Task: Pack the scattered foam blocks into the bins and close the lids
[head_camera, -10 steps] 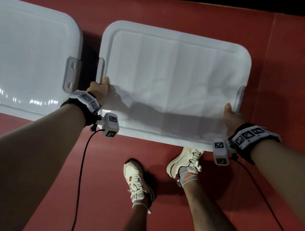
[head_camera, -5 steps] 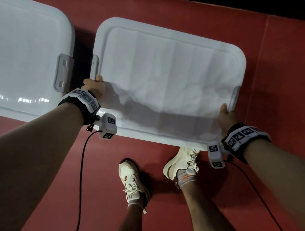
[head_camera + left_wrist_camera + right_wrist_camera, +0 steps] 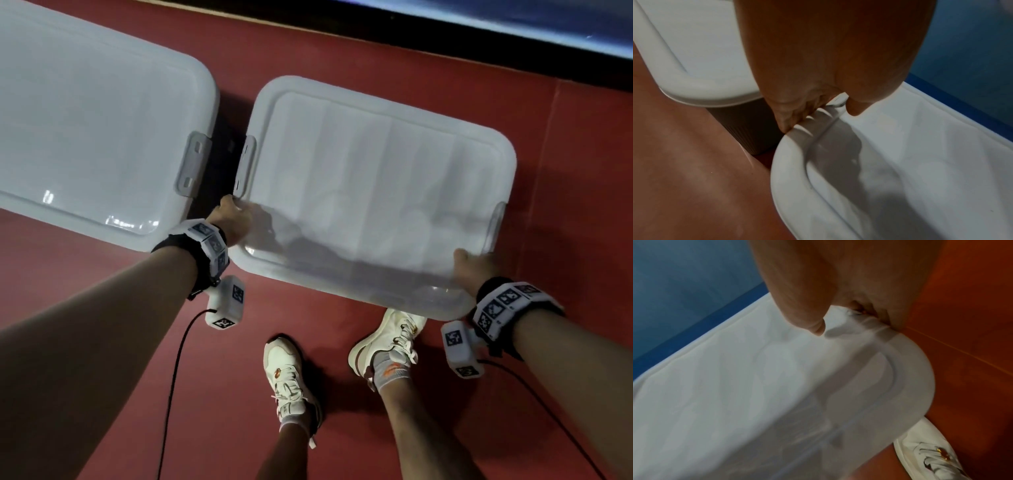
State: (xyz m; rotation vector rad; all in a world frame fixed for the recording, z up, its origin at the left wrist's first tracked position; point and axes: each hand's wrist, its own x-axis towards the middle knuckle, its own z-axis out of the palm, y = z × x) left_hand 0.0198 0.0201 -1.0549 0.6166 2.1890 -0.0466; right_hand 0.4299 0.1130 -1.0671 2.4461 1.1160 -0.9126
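Observation:
A translucent white bin lid [image 3: 376, 192] lies across the middle of the head view, held at both short ends. My left hand [image 3: 233, 219] grips its left edge just below the grey latch [image 3: 247, 164], thumb on top and fingers curled under the rim [image 3: 813, 116]. My right hand [image 3: 474, 265] grips the near right corner, thumb on top [image 3: 813, 327], below the right latch [image 3: 496, 226]. Pale shapes show faintly through the lid. A second bin with its white lid [image 3: 89, 137] on stands at the left.
The floor is a red mat [image 3: 102, 308] with a seam at the right. My two feet in white sneakers [image 3: 287, 373] stand just in front of the lid. A dark skirting and blue wall [image 3: 513, 27] run along the far side. Black cables hang from both wrists.
The lid has shifted away from me and slightly right, with both hands still holding its ends. The view has tilted up, bringing the wall strip into sight.

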